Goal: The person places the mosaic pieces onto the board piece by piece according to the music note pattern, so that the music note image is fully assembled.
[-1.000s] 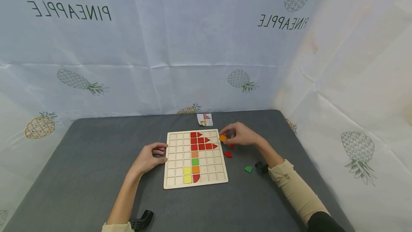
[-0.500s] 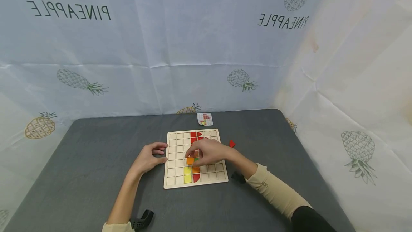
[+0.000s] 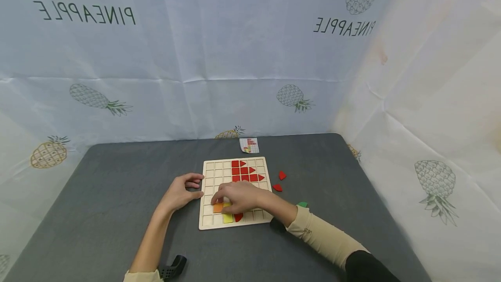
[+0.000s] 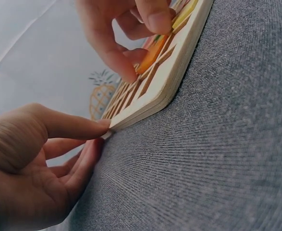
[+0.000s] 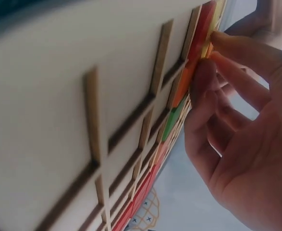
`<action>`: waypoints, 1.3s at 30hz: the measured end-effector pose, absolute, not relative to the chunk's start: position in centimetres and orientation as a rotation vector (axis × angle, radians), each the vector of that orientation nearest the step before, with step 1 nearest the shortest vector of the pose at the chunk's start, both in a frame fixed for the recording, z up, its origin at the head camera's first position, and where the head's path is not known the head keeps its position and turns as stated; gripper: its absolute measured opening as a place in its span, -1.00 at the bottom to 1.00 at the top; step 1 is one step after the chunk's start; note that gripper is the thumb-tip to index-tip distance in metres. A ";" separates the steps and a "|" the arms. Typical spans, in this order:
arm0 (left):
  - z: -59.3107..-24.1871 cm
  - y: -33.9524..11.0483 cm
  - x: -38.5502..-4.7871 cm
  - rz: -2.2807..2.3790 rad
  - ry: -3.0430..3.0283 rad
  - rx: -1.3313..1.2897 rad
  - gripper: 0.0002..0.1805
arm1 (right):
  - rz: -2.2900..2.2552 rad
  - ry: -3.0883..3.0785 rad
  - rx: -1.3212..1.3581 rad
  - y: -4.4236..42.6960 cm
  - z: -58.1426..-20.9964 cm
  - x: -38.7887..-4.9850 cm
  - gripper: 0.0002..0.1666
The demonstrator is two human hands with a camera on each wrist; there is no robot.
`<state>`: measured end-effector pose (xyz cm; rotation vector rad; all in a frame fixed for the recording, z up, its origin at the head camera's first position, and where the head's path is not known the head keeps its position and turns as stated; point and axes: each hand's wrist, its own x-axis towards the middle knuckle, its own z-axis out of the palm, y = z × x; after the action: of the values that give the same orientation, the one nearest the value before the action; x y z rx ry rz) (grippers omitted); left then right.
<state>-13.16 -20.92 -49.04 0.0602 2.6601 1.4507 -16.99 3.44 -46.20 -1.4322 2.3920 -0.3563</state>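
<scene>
A wooden grid board (image 3: 209, 223) lies on the grey table, with coloured tiles in some cells. My left hand (image 3: 180, 193) rests at its left side, thumb and fingertips touching the edge; the left wrist view shows the thumb straight against it. My right hand (image 3: 238, 196) reaches across the board and holds an orange square tile (image 4: 153, 54) between thumb and finger, down at a cell left of the yellow tiles (image 3: 228, 218). Red square and triangle tiles (image 3: 244, 170) fill cells higher up. The right hand covers the middle tiles in the head view; the right wrist view shows a green tile (image 5: 172, 122) there.
Two loose red tiles (image 3: 277, 187) lie right of the board. A loose green tile (image 3: 302, 204) is partly hidden behind the right sleeve. A small printed pattern card (image 3: 249, 145) lies behind the board. White pineapple-print cloth (image 3: 219, 55) hangs beyond the table.
My right hand has carried the orange square tile from beyond the board's right edge leftward across it, down to a lower-left cell. The left hand and board have stayed put.
</scene>
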 end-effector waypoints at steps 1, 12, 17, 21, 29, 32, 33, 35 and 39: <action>-49.0 -20.9 -13.2 1.450 2.661 0.062 -0.42 | -0.360 2.395 -1.433 3.4 -46.2 -16.9 -0.62; -49.1 -20.9 -13.1 1.455 2.657 0.031 -0.41 | -0.624 2.302 -1.335 5.5 -45.3 -17.3 -0.63; -49.2 -20.8 -13.1 1.446 2.666 0.026 -0.40 | -0.716 2.329 -1.269 8.1 -44.4 -17.8 -0.64; -49.2 -20.8 -13.0 1.444 2.666 0.032 -0.40 | -0.770 2.373 -1.234 11.0 -44.0 -18.4 -0.64; -49.2 -20.8 -13.0 1.447 2.659 0.058 -0.41 | -0.823 2.455 -1.098 17.5 -43.9 -19.0 -0.64; -49.1 -20.9 -13.0 1.449 2.655 0.060 -0.41 | -0.829 2.464 -1.075 19.8 -44.0 -18.8 -0.64; -49.1 -20.9 -13.0 1.448 2.656 0.060 -0.41 | -0.831 2.462 -1.068 20.5 -44.1 -18.7 -0.64; -49.0 -20.9 -13.0 1.447 2.657 0.063 -0.41 | -0.831 2.458 -1.060 21.9 -44.3 -18.5 -0.64; -48.9 -21.0 -13.0 1.442 2.658 0.066 -0.41 | -0.819 2.465 -1.008 24.1 -44.8 -17.6 -0.62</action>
<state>-12.97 -20.96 -48.88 0.0664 2.6583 1.4423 -17.62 24.07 -44.76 -1.0082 2.4650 -0.8187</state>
